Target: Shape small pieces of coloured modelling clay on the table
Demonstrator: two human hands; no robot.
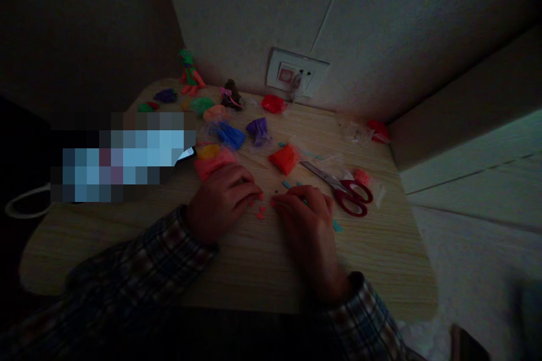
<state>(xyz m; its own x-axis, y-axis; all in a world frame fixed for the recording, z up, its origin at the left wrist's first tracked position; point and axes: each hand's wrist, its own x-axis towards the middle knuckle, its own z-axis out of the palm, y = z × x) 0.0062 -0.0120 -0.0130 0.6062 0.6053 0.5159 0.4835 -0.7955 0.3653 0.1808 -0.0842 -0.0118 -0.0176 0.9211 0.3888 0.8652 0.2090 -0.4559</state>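
My left hand rests knuckles-up on the wooden table, its fingers curled together and pinching a tiny red clay bit at the fingertips. My right hand lies just to its right, fingers bent down onto the table, fingertips pinched close to the left hand's. Small red clay pieces lie on the table between and just below the fingertips. Tiny teal bits sit just beyond my right hand. The scene is very dark.
Red-handled scissors lie right of my right hand. Bagged clay lumps spread behind: red, purple, blue, pink. Clay figures stand near the wall. A wall socket is behind the table.
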